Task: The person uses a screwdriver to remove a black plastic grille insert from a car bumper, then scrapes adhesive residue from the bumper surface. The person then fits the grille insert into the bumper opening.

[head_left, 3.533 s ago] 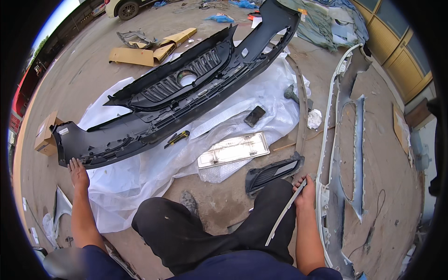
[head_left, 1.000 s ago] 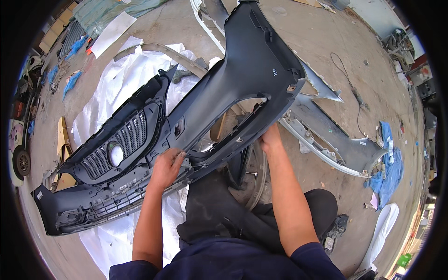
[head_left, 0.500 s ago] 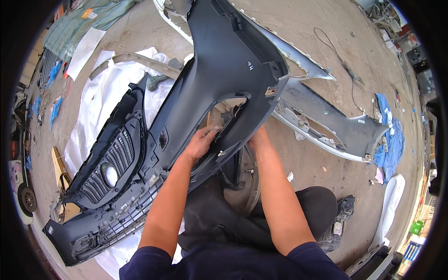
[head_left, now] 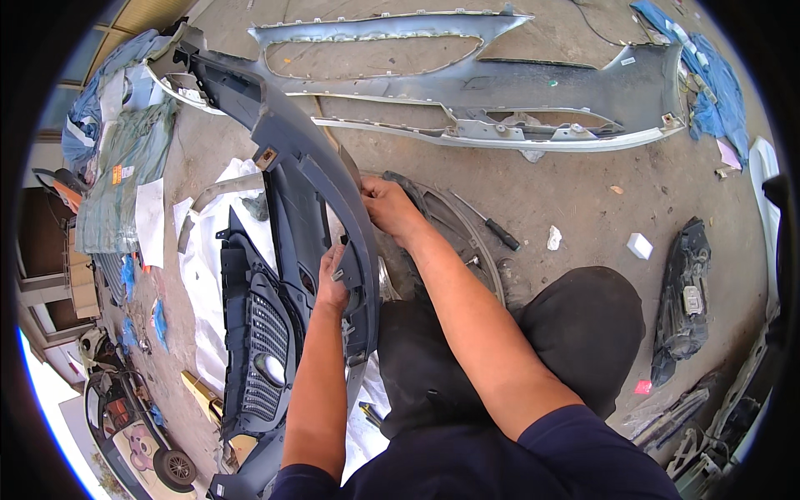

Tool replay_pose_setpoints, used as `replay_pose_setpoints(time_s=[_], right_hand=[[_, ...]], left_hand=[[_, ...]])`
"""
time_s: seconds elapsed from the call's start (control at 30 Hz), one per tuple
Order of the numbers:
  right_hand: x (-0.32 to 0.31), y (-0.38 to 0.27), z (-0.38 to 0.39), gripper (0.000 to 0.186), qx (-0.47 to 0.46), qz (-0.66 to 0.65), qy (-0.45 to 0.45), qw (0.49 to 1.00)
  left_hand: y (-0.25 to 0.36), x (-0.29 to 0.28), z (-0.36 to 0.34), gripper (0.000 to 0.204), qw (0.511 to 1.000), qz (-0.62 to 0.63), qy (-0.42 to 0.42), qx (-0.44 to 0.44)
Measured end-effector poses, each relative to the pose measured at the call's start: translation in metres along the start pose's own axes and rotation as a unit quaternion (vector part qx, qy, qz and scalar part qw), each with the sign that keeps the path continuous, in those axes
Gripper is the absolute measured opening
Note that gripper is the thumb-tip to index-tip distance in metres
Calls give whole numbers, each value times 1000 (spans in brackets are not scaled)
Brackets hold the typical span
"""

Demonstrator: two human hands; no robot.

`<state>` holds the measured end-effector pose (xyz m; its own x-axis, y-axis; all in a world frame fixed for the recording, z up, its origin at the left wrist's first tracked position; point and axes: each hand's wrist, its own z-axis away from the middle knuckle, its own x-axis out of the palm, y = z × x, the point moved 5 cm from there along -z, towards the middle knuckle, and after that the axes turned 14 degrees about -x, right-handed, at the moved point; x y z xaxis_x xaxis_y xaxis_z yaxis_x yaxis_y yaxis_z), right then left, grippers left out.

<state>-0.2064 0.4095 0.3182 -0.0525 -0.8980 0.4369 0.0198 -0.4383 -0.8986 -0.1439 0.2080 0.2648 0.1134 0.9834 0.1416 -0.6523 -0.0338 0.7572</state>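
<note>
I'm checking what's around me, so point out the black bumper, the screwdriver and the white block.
Black bumper (head_left: 296, 215): head view, on its smooth panel.
Screwdriver (head_left: 500, 232): head view, on its dark handle.
White block (head_left: 640, 245): head view, mid-block.

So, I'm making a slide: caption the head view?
Left hand and right hand at a black bumper, a pale-edged bumper beyond.

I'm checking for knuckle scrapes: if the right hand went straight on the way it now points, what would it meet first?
Probably the curved edge of the dark grey plastic car bumper, just beyond the right hand; depth is unclear, so they may already touch.
</note>
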Motion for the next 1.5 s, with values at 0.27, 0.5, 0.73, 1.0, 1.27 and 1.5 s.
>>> replay_pose_setpoints(time_s=[0.27,0.5,0.73,1.0,1.27,1.5], right_hand=[[0,18,6,23,78,-102,2,992],[-18,62,6,29,145,-116,-20,982],[-16,60,1,27,149,-209,-51,965],[-3,57,-11,6,104,-301,-45,947],[16,75,-13,10,138,-343,-77,926],[3,74,-11,14,83,-444,-115,885]], left_hand=[[-18,-2,13,63,964,-207,104,128],[-4,0,46,40,958,-208,184,73],[-11,-41,105,32,917,-254,295,90],[-71,-92,130,29,907,-195,374,-20],[-95,-81,120,27,892,-251,375,19],[-110,-90,126,28,914,-161,372,-2]])
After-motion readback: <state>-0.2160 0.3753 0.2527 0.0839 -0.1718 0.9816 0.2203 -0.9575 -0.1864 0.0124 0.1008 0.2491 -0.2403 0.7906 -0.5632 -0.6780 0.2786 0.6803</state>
